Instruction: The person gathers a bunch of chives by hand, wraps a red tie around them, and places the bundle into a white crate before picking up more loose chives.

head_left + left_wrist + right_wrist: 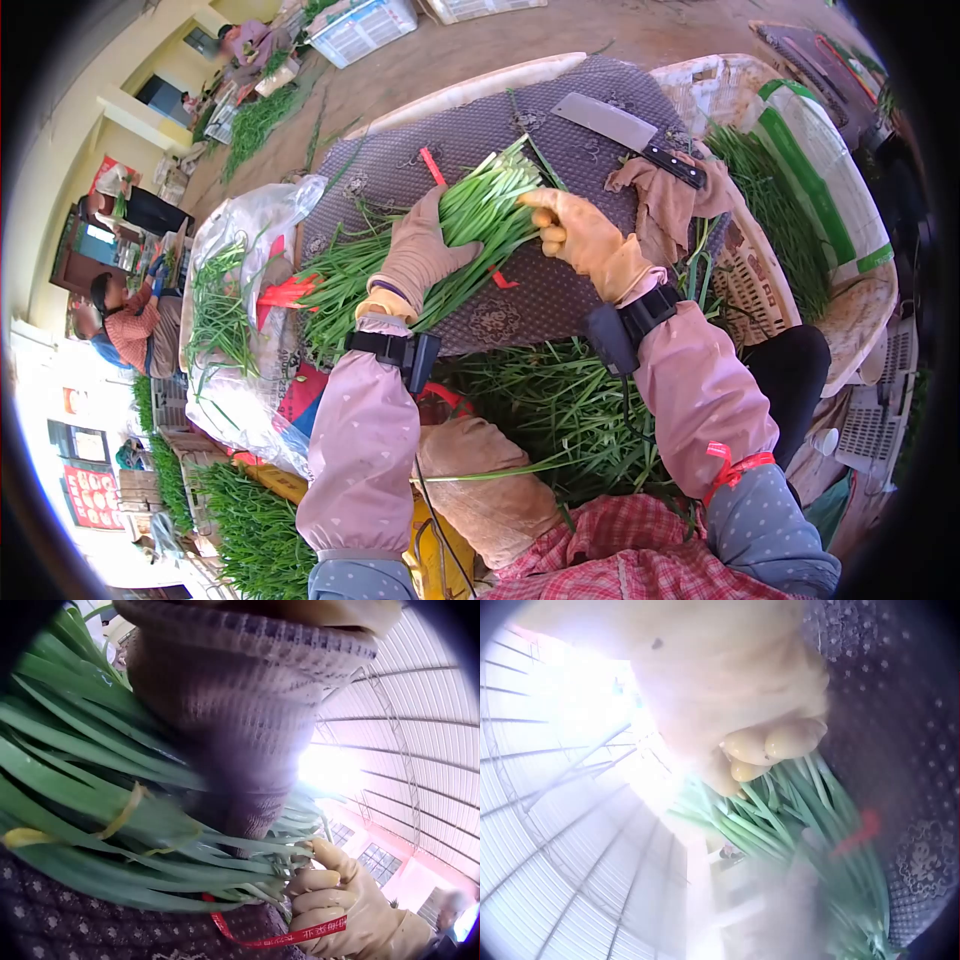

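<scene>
A thick bunch of green chives point(480, 205) with pale stem ends lies across the patterned cloth point(400, 150). My left hand point(420, 245), in a knitted glove, grips the bunch from above with its thumb pointing right. At the pale ends my right hand point(585, 240), in a yellowish rubber glove, has curled fingers and pinches some stems. These fingers point(780, 742) meet the stems in the right wrist view. A red printed ribbon point(277, 937) runs beneath the bunch and sticks out on both sides; its middle is hidden.
A cleaver point(605, 122) lies at the back right, its handle on a brown rag point(665, 205). Red ribbons point(287, 292) and a clear plastic bag point(225, 400) are at the left. More greens point(560, 400) lie below the cloth's near edge. A crate point(750, 290) stands right.
</scene>
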Tool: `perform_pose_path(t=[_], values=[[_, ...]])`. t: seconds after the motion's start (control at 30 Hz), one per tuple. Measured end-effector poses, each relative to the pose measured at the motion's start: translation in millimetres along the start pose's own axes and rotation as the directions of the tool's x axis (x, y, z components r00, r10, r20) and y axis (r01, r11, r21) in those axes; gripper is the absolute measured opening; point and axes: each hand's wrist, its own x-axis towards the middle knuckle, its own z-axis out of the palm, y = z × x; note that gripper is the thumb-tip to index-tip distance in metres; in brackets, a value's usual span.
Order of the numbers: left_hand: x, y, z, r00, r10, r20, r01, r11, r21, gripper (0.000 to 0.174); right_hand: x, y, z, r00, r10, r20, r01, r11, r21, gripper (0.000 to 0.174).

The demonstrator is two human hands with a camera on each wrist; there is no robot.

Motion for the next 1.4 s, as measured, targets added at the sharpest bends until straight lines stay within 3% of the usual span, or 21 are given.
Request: perform_pose_path(t=[0.17,0.27,0.4,0.43,0.5,0.53,0.57,0.6,0.67,0.7,0.73,0.77,0.93,0.97,1.07,1.17,1.23,1.3,1.33,1.37,1.4], values=[[1.8,0.0,0.1,1.0,0.023,0.004,-0.023,0.999,0.046,0.097,-24.2,-29.6,-2.8,0.956,-0.267,-0.125,0.28,0.955,0.101,0.021],[0.7,2.7,-1.6,1.0,0.012,0.012,-0.013,0.997,0.07,0.098,-77.3,-69.3,1.3,0.926,-0.373,0.06,0.378,0.907,-0.187,0.023],[1.8,23.2,-18.8,0.994,-0.061,0.089,0.038,0.969,0.243,0.094,-141.1,-62.6,11.1,0.829,0.297,0.474,-0.123,0.923,-0.364,0.037],[0.9,35.4,-24.4,0.988,-0.102,0.112,0.056,0.933,0.355,0.092,-155.6,-57.7,19.0,0.726,0.489,0.483,-0.171,0.809,-0.562,0.044],[-3.4,57.8,-25.6,0.984,-0.131,0.123,0.065,0.897,0.438,0.091,-168.2,-64.9,35.4,0.546,0.786,0.29,0.234,0.189,-0.954,0.064],[-5.5,62.6,-24.9,0.977,-0.166,0.13,0.075,0.851,0.52,0.09,-164.3,-53.6,19.4,0.631,0.688,0.359,0.517,-0.028,-0.856,0.075],[-5.6,58.6,-23.3,0.977,-0.166,0.132,0.073,0.848,0.525,0.09,-150.9,-63.6,27.1,0.721,0.625,0.298,0.496,-0.166,-0.852,0.076],[-5.6,51.0,-21.0,0.989,-0.124,0.086,0.072,0.89,0.45,0.09,-126.6,-69.8,22.5,0.804,0.474,0.36,0.432,-0.05,-0.9,0.072],[-7.0,48.0,-19.4,0.996,-0.087,0.033,0.069,0.926,0.37,0.09,-77.1,-59.0,-2.5,0.907,-0.194,0.374,0.408,0.623,-0.667,0.062],[-7.7,50.4,-20.5,0.996,-0.091,0.023,0.078,0.935,0.345,0.09,-58.3,-66.3,-7.7,0.909,-0.366,0.198,0.404,0.666,-0.627,0.056],[-8.9,51.2,-20.7,0.995,-0.097,0.015,0.087,0.943,0.322,0.09,-14.6,-59.2,-47.4,0.808,-0.482,0.34,0.564,0.463,-0.684,0.051],[-10.1,50.4,-20.2,0.995,-0.098,0.018,0.087,0.941,0.326,0.09,3.1,-60.9,-27.0,0.901,-0.432,0.029,0.429,0.881,-0.2,0.049],[-8.6,41.1,-14.2,0.998,-0.021,-0.053,0.031,0.981,0.192,0.094,42.0,-47.1,-3.5,0.956,-0.22,0.192,0.292,0.703,-0.649,0.075],[-8.0,36.8,-12.8,0.998,-0.034,-0.048,0.042,0.98,0.193,0.094,60.4,-35.8,-1.9,0.917,-0.345,0.199,0.386,0.647,-0.658,0.077],[-2.1,27.1,-10.2,0.998,0.028,-0.058,-0.022,0.996,0.092,0.1,59.9,-35.2,-3.5,0.975,-0.217,0.039,0.217,0.913,-0.344,0.079],[5.4,22.2,-8.9,1.0,0.017,-0.025,-0.015,0.997,0.074,0.098,64.1,-27.7,-8.5,0.947,-0.311,0.078,0.259,0.599,-0.758,0.073],[11.2,13.9,-8.2,0.999,0.008,-0.045,-0.005,0.998,0.061,0.097,18.5,-47.5,25.7,0.781,-0.619,-0.081,0.411,0.607,-0.68,0.055],[17.9,20.3,-13.8,0.999,-0.027,0.03,0.02,0.979,0.202,0.098,-16.2,-55.0,31.1,0.53,-0.818,0.222,0.528,0.114,-0.841,0.044],[19.9,25.5,-17.0,0.996,-0.059,0.062,0.041,0.964,0.262,0.097,-28.0,-52.2,45.7,0.721,-0.674,0.16,0.535,0.396,-0.746,0.034],[20.8,27.3,-16.6,0.996,-0.063,0.063,0.044,0.963,0.265,0.097,-28.7,-38.1,42.2,0.665,-0.657,0.356,0.522,0.068,-0.85,0.027],[19.5,30.0,-15.8,1.0,-0.01,0.023,0.001,0.933,0.359,0.096,-20.2,-26.6,40.4,0.751,-0.566,0.34,0.524,0.198,-0.828,0.025]])
